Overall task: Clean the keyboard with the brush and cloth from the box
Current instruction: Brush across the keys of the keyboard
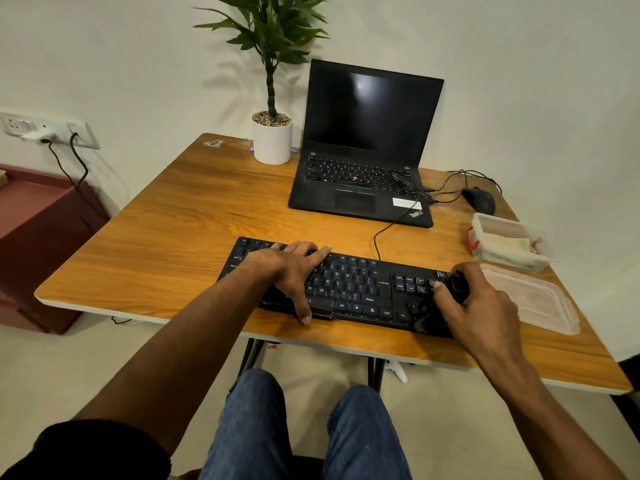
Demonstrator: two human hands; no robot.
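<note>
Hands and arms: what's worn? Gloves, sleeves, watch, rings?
Both hands are bare: left hand, right hand. No gloves, watch or rings visible. Forearms are bare too. A black sleeve shows on the left upper arm at the frame's lower left; the right upper arm is out of view.

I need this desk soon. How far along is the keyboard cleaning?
Done: the box is open, its lid lies beside it, and the brush is out. In hand: the right hand grips the brush over the keyboard at its right end, while the left hand rests flat on the keys. Left: the cloth sits in the box, so wiping has not begun.
</note>
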